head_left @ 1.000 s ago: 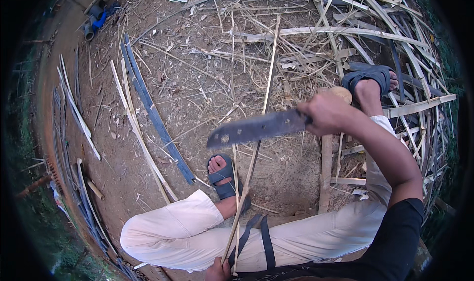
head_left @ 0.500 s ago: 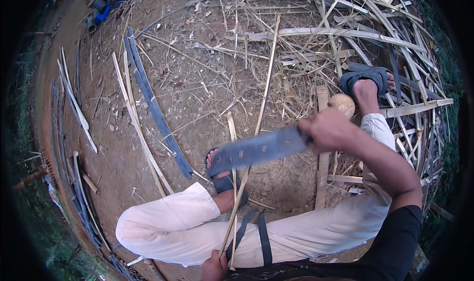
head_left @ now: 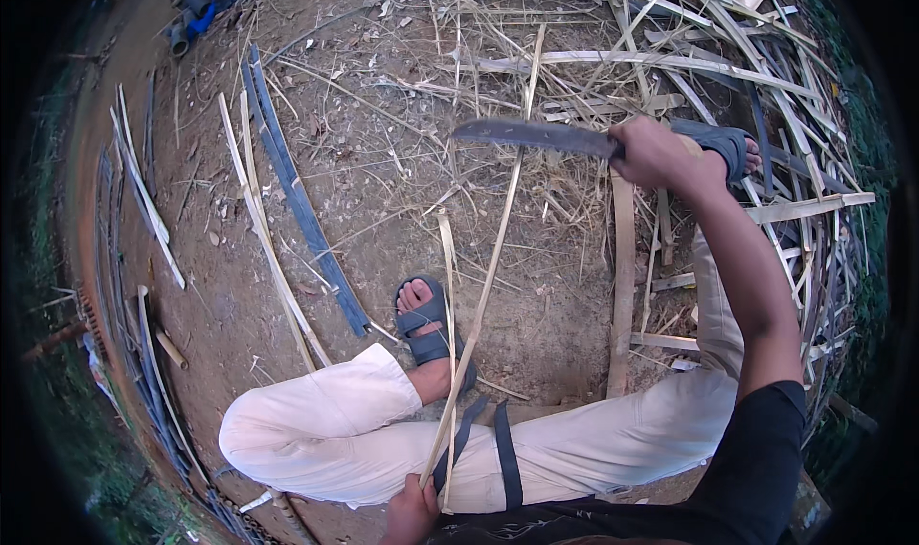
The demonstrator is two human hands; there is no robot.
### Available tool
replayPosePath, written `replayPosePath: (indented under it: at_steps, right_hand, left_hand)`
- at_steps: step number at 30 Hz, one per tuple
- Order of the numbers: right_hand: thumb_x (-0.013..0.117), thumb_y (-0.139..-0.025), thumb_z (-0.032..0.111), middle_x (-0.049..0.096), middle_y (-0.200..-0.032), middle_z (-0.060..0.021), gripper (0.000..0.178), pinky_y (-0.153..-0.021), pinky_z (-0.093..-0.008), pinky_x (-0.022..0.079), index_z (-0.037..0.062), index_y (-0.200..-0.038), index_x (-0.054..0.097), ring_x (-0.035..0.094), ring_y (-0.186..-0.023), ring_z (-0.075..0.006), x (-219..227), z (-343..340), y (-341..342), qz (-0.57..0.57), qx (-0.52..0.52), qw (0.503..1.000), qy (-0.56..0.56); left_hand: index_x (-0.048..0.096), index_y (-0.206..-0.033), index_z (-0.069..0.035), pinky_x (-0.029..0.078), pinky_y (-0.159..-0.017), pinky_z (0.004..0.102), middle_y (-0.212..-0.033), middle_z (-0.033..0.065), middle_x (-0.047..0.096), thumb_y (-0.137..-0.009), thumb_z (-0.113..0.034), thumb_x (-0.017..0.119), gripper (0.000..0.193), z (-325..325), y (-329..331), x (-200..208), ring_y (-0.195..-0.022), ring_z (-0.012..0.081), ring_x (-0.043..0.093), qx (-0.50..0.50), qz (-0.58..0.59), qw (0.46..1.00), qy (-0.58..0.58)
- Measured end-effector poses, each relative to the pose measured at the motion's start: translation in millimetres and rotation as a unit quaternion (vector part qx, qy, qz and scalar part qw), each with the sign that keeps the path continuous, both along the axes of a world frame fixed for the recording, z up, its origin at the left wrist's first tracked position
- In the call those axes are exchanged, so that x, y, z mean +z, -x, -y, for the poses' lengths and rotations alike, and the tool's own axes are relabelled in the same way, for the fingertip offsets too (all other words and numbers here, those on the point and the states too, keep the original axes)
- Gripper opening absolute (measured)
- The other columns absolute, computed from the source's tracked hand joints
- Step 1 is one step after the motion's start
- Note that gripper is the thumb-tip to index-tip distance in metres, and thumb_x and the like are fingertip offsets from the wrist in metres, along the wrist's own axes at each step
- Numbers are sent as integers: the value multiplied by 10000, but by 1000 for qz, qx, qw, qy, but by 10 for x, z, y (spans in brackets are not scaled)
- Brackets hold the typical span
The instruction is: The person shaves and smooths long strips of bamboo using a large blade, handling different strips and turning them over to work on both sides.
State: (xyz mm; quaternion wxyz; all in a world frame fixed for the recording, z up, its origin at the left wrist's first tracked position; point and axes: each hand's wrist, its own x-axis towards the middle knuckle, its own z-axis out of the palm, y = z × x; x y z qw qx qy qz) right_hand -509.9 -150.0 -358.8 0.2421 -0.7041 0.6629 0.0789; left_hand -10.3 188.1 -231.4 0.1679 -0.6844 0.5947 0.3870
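My left hand (head_left: 413, 511), low in the picture beside my thigh, is closed around the near end of a long, thin bamboo strip (head_left: 494, 258). The strip slants away and a little rightward over my leg and the ground. In my right hand (head_left: 659, 155) is a machete (head_left: 546, 136), its dark blade pointing left and lying across the strip's far part. Whether the blade touches the strip I cannot tell. A second, shorter pale strip (head_left: 447, 244) runs close beside the first, its near end by my left hand; whether that hand grips it is unclear.
Both my sandalled feet (head_left: 421, 317) are on the dirt ground. Split bamboo and fine shavings (head_left: 565, 153) lie heaped at the far right. A dark slat (head_left: 304, 210) and pale strips (head_left: 263, 220) lie left of centre. A flat board (head_left: 622, 287) stretches away beside my right leg.
The machete has swung away from me, from near my left foot to the strip's far part. My left hand keeps its hold on the strip, almost unmoved.
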Motion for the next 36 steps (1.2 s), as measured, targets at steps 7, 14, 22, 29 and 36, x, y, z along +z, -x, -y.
replayPosePath:
  at_steps: [7,14,22,29,36]
  right_hand:
    - [665,-733,217,684,-741,-204,276,-735,-487,573,35,-939,681,697,-731,-385,270,-205,-603,8,175,982,-65]
    - [635,-774,158,689,-834,-269,228,-762,-474,564,-47,-854,693,693,-820,-405,-315,512,680,-67,-138,988,7]
    - [664,-781,265,688,-745,-181,235,-714,-490,563,45,-867,664,690,-735,-386,40,-497,-559,85,126,988,-41]
    - [637,-750,243,706,-852,-217,239,-764,-464,572,40,-841,725,702,-829,-376,-461,208,434,-11,-52,998,14]
    - [617,-726,218,722,-892,-201,273,-791,-445,582,18,-876,727,715,-874,-354,-203,28,-108,-32,-4,999,10]
  left_hand:
    - [555,-976,-30,491,-539,536,-657,243,625,-986,-273,549,243,-130,-49,-20,-616,455,638,56,-18,998,-32]
    - [558,-1003,-81,449,-506,437,-626,147,527,-1006,-252,533,172,-418,-311,165,-540,283,564,128,7,986,-106]
    - [580,-1021,-124,445,-567,444,-696,90,566,-1030,-368,488,261,-596,-475,15,-619,265,545,294,-40,944,-142]
    - [534,-1171,-138,476,-695,568,-835,240,634,-1026,-352,432,278,-161,-254,203,-794,450,605,75,35,992,-93]
    - [523,-1233,-134,494,-760,617,-904,300,666,-1025,-385,398,350,-313,-462,-216,-868,512,640,48,53,997,2]
